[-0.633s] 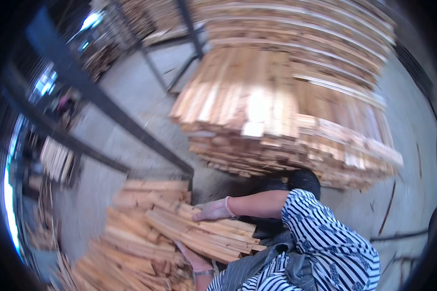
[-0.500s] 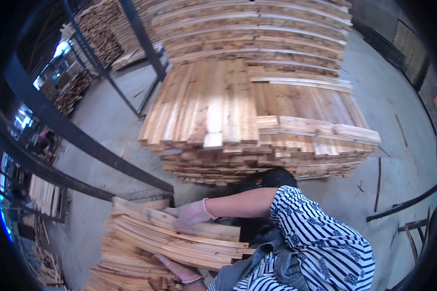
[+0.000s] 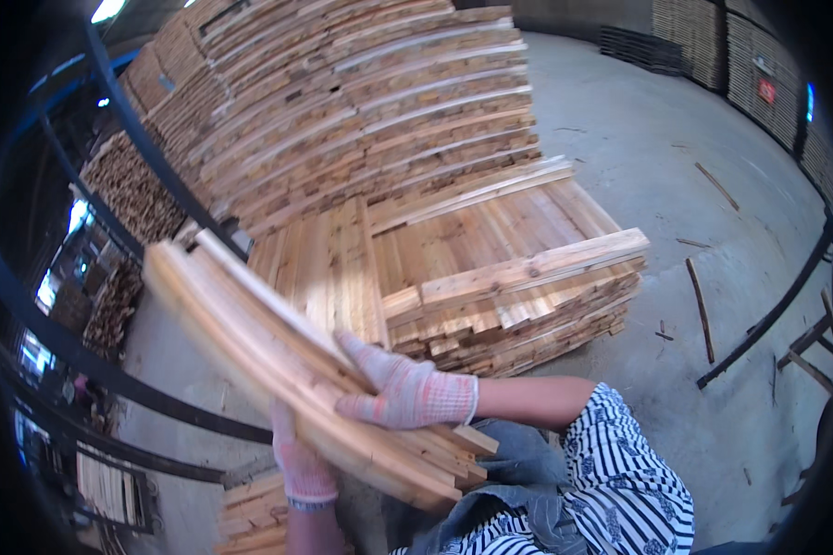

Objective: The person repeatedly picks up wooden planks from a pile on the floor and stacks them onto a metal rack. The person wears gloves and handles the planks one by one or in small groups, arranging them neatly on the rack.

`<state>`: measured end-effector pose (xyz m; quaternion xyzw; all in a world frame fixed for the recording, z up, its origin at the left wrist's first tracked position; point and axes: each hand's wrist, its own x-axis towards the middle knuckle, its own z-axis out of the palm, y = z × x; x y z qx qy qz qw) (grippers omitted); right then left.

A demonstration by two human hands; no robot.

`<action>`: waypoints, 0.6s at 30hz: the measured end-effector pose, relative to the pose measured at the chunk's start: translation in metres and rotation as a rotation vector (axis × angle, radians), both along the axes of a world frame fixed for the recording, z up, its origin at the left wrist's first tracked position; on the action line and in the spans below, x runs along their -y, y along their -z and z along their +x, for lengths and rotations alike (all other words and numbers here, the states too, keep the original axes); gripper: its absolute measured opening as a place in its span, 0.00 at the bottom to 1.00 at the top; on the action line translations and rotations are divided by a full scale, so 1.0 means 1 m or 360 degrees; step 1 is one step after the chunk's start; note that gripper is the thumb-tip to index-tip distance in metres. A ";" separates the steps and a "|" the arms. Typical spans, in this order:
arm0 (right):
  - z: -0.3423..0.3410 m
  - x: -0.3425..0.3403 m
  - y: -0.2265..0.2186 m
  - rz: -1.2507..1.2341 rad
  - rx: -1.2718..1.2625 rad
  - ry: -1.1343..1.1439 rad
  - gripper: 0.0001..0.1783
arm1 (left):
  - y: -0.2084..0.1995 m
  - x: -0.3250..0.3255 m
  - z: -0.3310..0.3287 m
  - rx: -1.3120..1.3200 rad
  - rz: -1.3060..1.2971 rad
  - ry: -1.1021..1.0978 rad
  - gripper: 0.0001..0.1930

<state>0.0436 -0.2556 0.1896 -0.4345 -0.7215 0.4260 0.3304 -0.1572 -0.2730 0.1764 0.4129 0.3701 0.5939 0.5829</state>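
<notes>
Here both gloved hands, left hand (image 3: 304, 467) beneath and right hand (image 3: 407, 393) on top, clamp a bundle of pale wooden slats (image 3: 278, 356), whose far-left end could sag and slide loose.

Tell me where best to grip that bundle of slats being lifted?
Probably near its lower end, as now: right hand pressing down from above, left hand cupping from below. The bundle of slats is long, loose and tilted, so clamping both faces should keep the boards from sliding apart.

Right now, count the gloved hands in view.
2. The right hand lies on top of the plank bundle; the left hand grips it from below. None others show.
</notes>
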 end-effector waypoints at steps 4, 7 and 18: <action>0.075 -0.004 -0.031 0.0038 0.0194 0.0507 0.53 | -0.027 -0.067 0.091 0.0264 -0.0005 0.0709 0.43; 0.134 -0.021 -0.043 0.0094 0.0358 0.0705 0.27 | -0.030 -0.119 0.159 0.0277 -0.0066 0.1031 0.46; 0.241 -0.125 0.052 -0.0209 0.1052 0.1202 0.37 | 0.057 -0.248 0.306 -0.1093 0.0077 0.0610 0.56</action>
